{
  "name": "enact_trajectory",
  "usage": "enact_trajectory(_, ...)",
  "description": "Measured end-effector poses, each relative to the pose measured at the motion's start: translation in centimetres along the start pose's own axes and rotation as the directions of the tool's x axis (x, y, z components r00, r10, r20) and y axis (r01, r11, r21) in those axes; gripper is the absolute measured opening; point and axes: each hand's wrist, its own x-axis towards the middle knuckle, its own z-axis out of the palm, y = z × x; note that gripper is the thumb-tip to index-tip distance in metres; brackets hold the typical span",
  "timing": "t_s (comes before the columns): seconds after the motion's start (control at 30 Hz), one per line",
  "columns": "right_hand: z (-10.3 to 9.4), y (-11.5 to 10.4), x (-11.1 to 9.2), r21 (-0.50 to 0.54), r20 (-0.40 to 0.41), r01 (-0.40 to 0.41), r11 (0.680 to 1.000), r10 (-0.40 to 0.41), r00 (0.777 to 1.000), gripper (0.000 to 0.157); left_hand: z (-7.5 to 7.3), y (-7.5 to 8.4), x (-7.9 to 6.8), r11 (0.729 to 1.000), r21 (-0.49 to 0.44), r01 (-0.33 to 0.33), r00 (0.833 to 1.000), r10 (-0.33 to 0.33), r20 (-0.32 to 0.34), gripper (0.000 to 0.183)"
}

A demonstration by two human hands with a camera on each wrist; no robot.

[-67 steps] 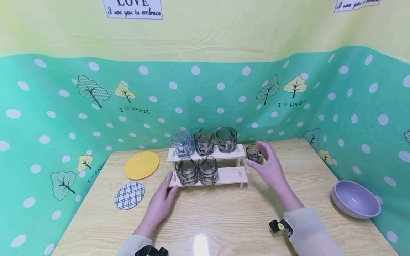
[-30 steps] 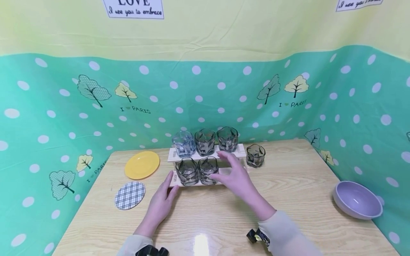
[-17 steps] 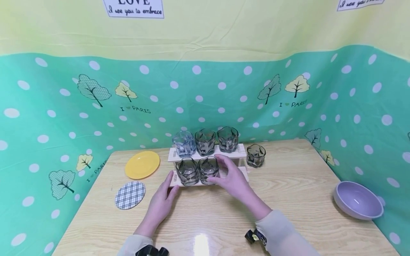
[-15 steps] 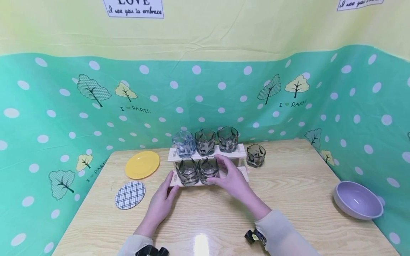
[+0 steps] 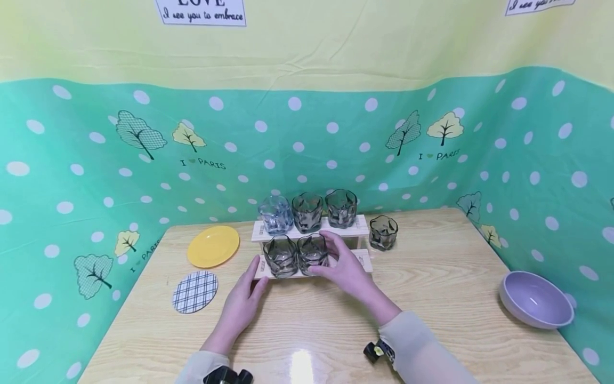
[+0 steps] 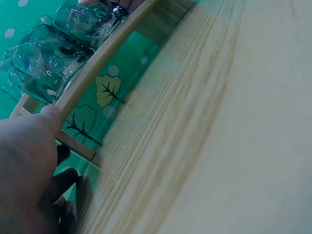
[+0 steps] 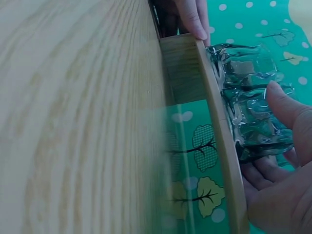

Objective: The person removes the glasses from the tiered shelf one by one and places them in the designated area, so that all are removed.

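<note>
A light wooden two-step rack (image 5: 344, 261) stands mid-table with wavy drinking glasses on both steps. My right hand (image 5: 349, 270) holds the right-hand smoky grey glass (image 5: 312, 255) on the lower step, thumb in front and fingers around its far side. In the right wrist view that glass (image 7: 258, 117) stands against its neighbour. My left hand (image 5: 241, 300) grips the left end of the lower step, the thumb on the front corner in the left wrist view. Another grey glass (image 5: 280, 257) stands between the hands. Behind are a blue glass (image 5: 275, 215) and two grey ones (image 5: 307, 213).
One brownish-grey glass (image 5: 383, 233) stands on the table right of the rack. A yellow plate (image 5: 213, 246) and a checked round coaster (image 5: 195, 292) lie at left. A purple bowl (image 5: 535, 300) stands at the far right. Patterned cloth hangs behind.
My right hand has left the brownish-grey glass at the table's right and moved left to the front-step grey glass, which it now holds. My left hand stays at the rack's end.
</note>
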Motion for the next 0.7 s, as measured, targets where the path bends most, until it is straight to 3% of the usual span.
enact_trajectory(0.27, 0.17, 0.38, 0.22, 0.051, 0.008, 0.015, 0.999, -0.016, 1.0, 0.106, 0.06, -0.03, 0.15, 1.0, -0.002, -0.004, 1.0, 0.004, 0.001, 0.072)
enact_trajectory(0.7, 0.23, 0.54, 0.23, 0.048, 0.006, 0.017, 0.999, -0.017, 1.0, 0.102, -0.01, -0.09, 0.07, 1.0, 0.001, 0.001, 1.0, -0.001, 0.005, 0.072)
